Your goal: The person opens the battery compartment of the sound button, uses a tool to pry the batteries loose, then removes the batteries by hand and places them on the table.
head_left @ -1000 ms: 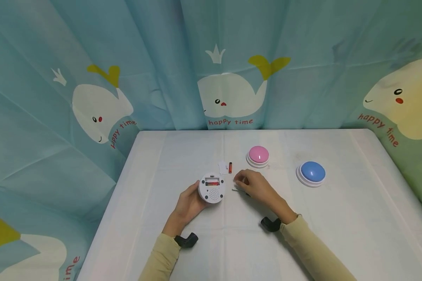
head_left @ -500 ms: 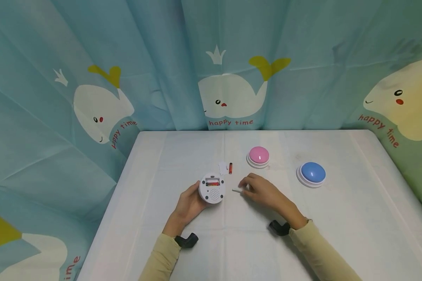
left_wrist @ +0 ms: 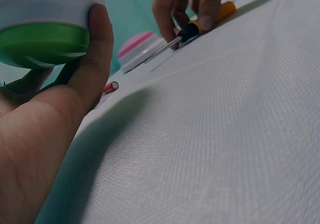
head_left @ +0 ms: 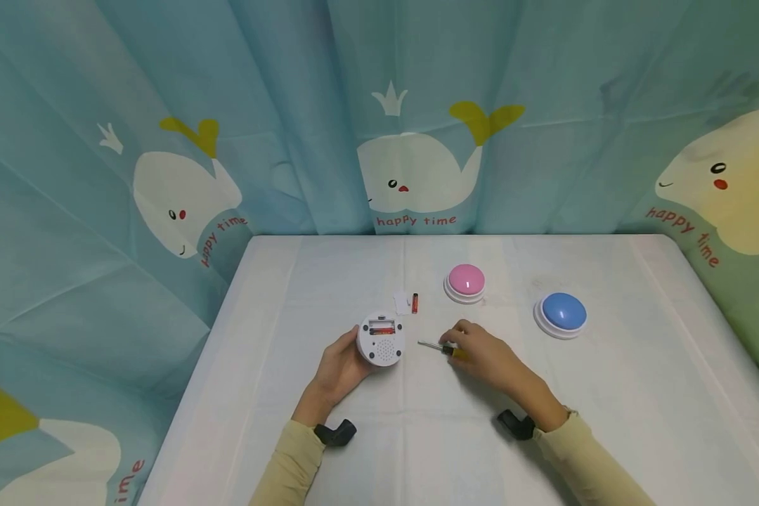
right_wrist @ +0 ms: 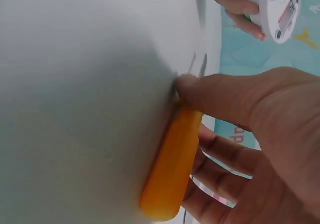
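My left hand (head_left: 338, 371) grips a round push-button (head_left: 384, 349), its white underside and uncovered battery bay turned up in the head view. A red battery (head_left: 382, 331) sits in that bay. The left wrist view shows the button's green dome (left_wrist: 42, 43) facing down. My right hand (head_left: 485, 357) is low over the table, thumb and fingers pinching a screwdriver (head_left: 458, 352) near the front of its handle. The yellow-orange handle (right_wrist: 172, 169) lies along the cloth in the right wrist view. Its metal shaft (left_wrist: 162, 49) points toward the left hand.
A loose red battery (head_left: 414, 303) lies beside a small white piece (head_left: 401, 303) behind the held button. Farther back is a pink push-button (head_left: 466, 280), with a blue one (head_left: 563, 312) to the right. A whale-print curtain (head_left: 278, 161) hangs behind the white table (head_left: 329, 267).
My right hand has moved right and nearer, back along the screwdriver, uncovering its shaft and part of the handle. The left hand and its push-button have stayed in place.
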The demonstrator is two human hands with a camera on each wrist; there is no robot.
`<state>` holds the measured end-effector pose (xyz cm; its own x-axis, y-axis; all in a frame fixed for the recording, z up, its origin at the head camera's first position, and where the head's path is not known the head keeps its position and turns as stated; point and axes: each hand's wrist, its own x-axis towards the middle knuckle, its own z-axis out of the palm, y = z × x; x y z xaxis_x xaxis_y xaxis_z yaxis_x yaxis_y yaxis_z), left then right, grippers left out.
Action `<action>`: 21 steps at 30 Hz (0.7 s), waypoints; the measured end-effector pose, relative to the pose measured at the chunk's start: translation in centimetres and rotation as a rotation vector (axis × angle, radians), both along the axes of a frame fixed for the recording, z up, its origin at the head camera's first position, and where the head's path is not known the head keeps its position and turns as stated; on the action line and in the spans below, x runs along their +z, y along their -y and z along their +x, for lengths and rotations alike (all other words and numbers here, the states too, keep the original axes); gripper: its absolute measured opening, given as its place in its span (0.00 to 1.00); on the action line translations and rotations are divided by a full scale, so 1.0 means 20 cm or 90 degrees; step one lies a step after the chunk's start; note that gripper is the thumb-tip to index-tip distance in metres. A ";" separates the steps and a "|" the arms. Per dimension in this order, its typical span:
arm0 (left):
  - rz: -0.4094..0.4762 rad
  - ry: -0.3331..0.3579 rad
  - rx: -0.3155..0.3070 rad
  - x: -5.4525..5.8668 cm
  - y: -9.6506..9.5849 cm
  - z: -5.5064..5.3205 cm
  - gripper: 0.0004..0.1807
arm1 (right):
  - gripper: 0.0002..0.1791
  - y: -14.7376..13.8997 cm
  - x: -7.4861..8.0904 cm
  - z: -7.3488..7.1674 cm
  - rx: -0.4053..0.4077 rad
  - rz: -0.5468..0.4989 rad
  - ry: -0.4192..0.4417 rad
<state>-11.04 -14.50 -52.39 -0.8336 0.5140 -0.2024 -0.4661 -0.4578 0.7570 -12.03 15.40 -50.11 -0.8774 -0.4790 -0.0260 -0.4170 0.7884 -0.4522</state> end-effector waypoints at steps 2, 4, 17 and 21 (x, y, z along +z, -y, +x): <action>0.000 0.000 0.002 0.00 0.00 0.00 0.34 | 0.16 0.00 0.00 0.02 0.002 0.011 -0.024; -0.001 0.001 0.006 0.00 -0.01 0.00 0.34 | 0.15 -0.01 0.00 0.03 0.004 0.012 -0.044; 0.055 -0.074 0.036 0.06 0.01 -0.02 0.33 | 0.17 0.01 0.01 0.06 -0.008 -0.031 -0.078; 0.086 -0.081 0.059 0.08 0.02 -0.02 0.35 | 0.17 0.03 0.04 0.09 -0.015 -0.067 -0.086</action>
<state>-11.43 -14.91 -50.83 -0.8930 0.4493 -0.0267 -0.3216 -0.5953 0.7364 -10.28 14.88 -49.27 -0.8808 -0.4515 0.1426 -0.4613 0.7503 -0.4736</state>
